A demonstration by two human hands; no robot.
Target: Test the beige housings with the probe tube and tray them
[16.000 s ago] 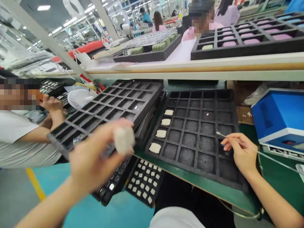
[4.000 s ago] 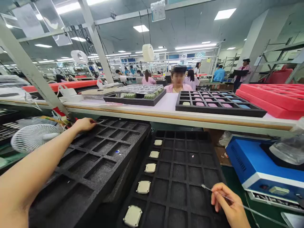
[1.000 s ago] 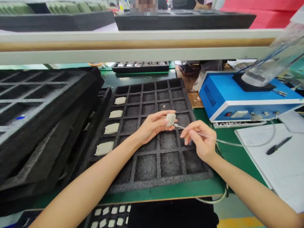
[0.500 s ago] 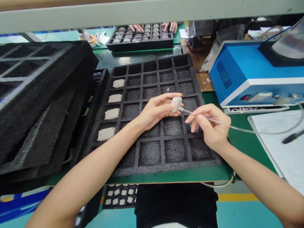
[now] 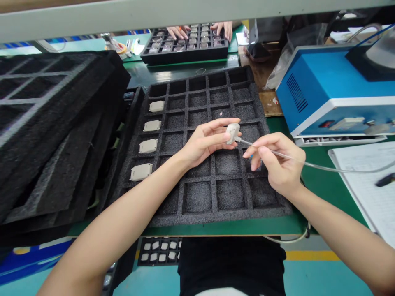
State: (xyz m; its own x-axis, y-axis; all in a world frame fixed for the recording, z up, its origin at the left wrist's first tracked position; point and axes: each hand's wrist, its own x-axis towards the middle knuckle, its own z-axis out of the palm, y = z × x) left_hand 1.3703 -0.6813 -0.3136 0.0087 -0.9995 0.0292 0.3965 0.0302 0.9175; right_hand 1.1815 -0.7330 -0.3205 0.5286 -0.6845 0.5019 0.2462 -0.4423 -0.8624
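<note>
Between thumb and fingers, my left hand [image 5: 210, 142] holds a small beige watch-like casing [image 5: 232, 132] above the foam tray. My right hand [image 5: 277, 160] is closed around a thin clear tube [image 5: 314, 164], whose pale tip [image 5: 238, 139] meets the lower right edge of the casing; whether it enters cannot be told. Beneath both hands lies the black foam tray [image 5: 212, 179] with square compartments. Similar beige casings [image 5: 148, 146] sit in several compartments of its left column. Something small and blue shows in a compartment behind my right fingers, mostly hidden.
A blue machine [image 5: 339, 94] stands at the right, with paper sheets [image 5: 367, 172] and a black pen [image 5: 385, 179] in front. Stacked foam trays [image 5: 77, 107] rise at the left. Across the bench, another person's hands [image 5: 179, 32] rest over a filled tray [image 5: 188, 55].
The view has shifted slightly, moving the scene a little to the right. Both hands keep their grips, and the tube tip stays at the casing's edge.
</note>
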